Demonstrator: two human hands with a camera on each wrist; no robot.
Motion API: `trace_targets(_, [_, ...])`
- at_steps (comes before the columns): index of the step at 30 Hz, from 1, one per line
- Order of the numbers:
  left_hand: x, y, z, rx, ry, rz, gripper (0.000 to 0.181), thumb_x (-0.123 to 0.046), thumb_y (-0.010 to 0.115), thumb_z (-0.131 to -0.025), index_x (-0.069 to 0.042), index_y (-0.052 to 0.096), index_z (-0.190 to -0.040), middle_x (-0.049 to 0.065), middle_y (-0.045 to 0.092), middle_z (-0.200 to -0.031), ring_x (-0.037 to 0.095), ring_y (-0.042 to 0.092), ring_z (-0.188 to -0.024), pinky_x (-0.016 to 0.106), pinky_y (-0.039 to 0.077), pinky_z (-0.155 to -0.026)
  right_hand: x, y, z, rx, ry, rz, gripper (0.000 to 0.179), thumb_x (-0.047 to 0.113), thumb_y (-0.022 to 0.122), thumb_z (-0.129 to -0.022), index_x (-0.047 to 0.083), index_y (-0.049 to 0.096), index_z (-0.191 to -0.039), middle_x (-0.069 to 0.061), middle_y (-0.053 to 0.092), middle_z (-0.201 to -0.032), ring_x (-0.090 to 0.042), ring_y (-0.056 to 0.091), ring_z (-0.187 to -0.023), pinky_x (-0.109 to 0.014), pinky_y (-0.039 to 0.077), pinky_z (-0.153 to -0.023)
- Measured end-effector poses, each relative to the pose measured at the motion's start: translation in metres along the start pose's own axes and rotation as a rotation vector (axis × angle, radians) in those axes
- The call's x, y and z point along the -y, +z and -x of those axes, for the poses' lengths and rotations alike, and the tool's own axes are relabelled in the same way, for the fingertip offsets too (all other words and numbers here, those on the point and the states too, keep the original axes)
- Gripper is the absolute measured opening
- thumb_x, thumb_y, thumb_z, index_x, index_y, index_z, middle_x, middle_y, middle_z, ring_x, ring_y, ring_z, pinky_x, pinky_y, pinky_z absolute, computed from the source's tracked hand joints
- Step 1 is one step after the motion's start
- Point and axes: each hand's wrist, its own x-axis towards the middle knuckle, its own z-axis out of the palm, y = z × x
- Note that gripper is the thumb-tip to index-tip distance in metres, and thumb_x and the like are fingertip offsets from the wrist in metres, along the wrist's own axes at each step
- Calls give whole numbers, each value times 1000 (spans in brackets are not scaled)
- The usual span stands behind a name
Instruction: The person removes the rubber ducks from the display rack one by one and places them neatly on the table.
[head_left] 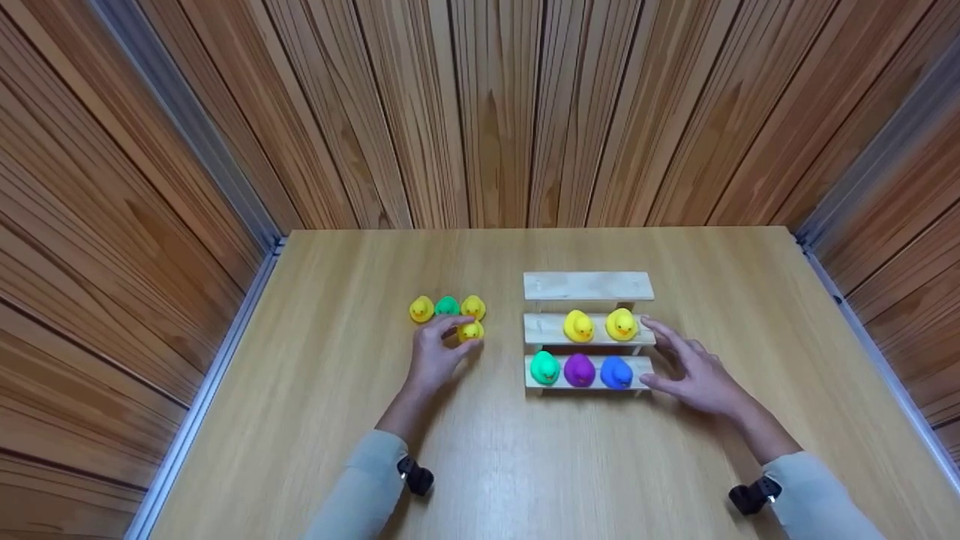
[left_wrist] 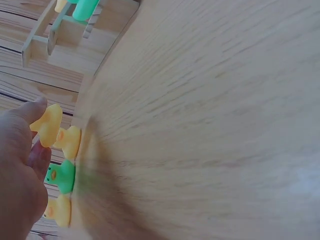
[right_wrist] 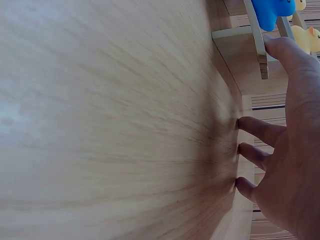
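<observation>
My left hand (head_left: pixel 435 354) pinches a yellow rubber duck (head_left: pixel 470 331) between thumb and fingers. In the left wrist view this held duck (left_wrist: pixel 50 126) is raised above the table. Just behind it stand two yellow ducks (head_left: pixel 421 309) with a green duck (head_left: pixel 447 306) between them. My right hand (head_left: pixel 697 375) is spread at the right end of a three-step wooden rack (head_left: pixel 589 286). Its thumb touches the lowest step, the index finger reaches the middle step, and the other fingertips meet the table in the right wrist view.
The rack's lowest step carries a green duck (head_left: pixel 545 368), a purple duck (head_left: pixel 580 370) and a blue duck (head_left: pixel 616 373). Two yellow ducks (head_left: pixel 579 325) sit on the middle step. Wood-panelled walls (head_left: pixel 495 112) enclose the table (head_left: pixel 480 465) at the back and sides.
</observation>
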Motion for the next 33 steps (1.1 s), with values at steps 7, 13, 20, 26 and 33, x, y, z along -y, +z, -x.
trace_targets(7, [19, 7, -3, -36, 77, -28, 35, -8, 92, -93, -4, 83, -126, 16, 81, -128, 33, 77, -124, 45, 65, -113, -2, 1, 0, -18, -25, 6, 95, 47, 81, -103, 40, 24, -178, -30, 48, -174, -62, 39, -158, -89, 25, -116])
trace_targets(13, [13, 7, -2, 14, 9, -32, 33, -7, 89, -96, -3, 82, -128, 18, 81, -132, 37, 75, -128, 53, 61, -118, -2, 2, 0, -30, -39, 5, 94, 46, 81, -103, 39, 25, -178, -30, 48, -174, -62, 40, -158, -90, 25, -116])
trace_targets(20, [13, 9, -4, 33, -47, -14, 33, -6, 88, -97, -4, 82, -130, 17, 80, -135, 35, 74, -130, 52, 60, -120, -1, 2, 0, -13, -11, -1, 94, 49, 80, -103, 42, 23, -178, -29, 46, -176, -61, 36, -160, -87, 26, -117])
trace_targets(26, [17, 10, -7, 33, -65, -2, 34, -6, 87, -97, -5, 81, -131, 17, 79, -138, 35, 73, -132, 52, 59, -122, 0, 2, 0, -12, -5, -2, 94, 49, 80, -103, 44, 23, -178, -28, 45, -176, -62, 34, -161, -88, 23, -119])
trace_targets(33, [33, 13, -10, 23, -13, 4, 34, -10, 89, -97, -7, 82, -130, 16, 80, -135, 31, 75, -126, 43, 63, -116, 0, 1, 0, -8, -5, 0, 94, 49, 80, -103, 44, 22, -178, -29, 45, -176, -63, 34, -161, -89, 23, -118])
